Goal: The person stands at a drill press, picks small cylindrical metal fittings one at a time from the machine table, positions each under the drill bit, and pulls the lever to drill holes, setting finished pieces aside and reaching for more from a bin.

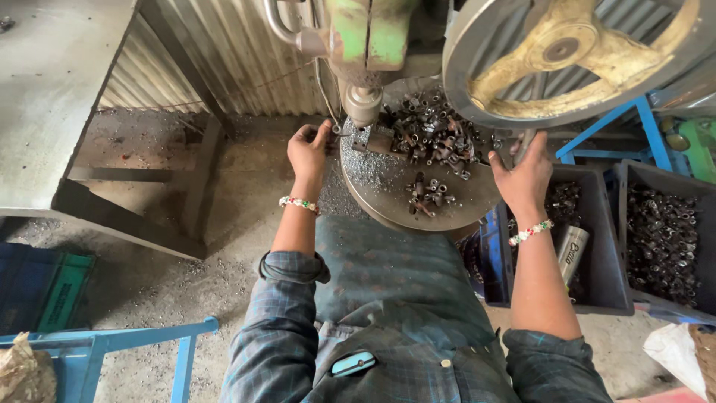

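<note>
My left hand (309,149) pinches a thin metal tool or small part (337,131) at the left rim of a round steel press table (388,201), just below the press ram (363,104). My right hand (524,175) reaches up at the table's right edge; its fingers curl around a handle under the big flywheel (574,52), partly hidden. A heap of small dark metal fittings (432,134) lies on the table's far side, with a smaller cluster (426,195) nearer me. Both wrists wear beaded bracelets.
Two dark bins of metal parts (660,239) stand on the right; a steel bottle (571,254) leans in the nearer bin. A grey metal bench (52,97) is at left, a blue frame (112,343) at lower left, and corrugated sheet wall behind.
</note>
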A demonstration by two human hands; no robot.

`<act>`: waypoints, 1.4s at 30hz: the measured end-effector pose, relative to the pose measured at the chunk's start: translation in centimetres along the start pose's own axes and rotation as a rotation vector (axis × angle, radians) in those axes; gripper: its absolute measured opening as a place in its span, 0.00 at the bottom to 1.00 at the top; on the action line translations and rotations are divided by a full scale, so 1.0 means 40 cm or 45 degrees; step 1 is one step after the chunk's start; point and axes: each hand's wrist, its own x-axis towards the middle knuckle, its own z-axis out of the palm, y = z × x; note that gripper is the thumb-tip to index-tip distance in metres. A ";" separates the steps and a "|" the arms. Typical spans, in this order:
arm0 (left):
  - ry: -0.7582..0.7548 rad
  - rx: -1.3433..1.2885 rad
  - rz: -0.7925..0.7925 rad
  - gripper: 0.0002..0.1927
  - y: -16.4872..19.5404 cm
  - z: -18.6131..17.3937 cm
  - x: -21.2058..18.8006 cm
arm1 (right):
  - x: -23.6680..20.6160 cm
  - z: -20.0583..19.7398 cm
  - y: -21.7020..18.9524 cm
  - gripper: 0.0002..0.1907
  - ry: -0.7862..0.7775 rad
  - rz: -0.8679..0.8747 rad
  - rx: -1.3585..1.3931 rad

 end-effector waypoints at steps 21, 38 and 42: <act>-0.052 0.337 0.029 0.11 0.000 0.042 0.021 | 0.025 0.107 0.119 0.27 0.015 -0.084 -0.419; -0.482 -0.034 -0.527 0.09 0.048 0.058 0.080 | 0.442 0.192 -0.006 0.35 0.119 0.035 -0.052; -0.476 0.021 -0.473 0.10 0.011 0.056 0.072 | 0.372 0.173 0.001 0.35 0.063 0.042 -0.105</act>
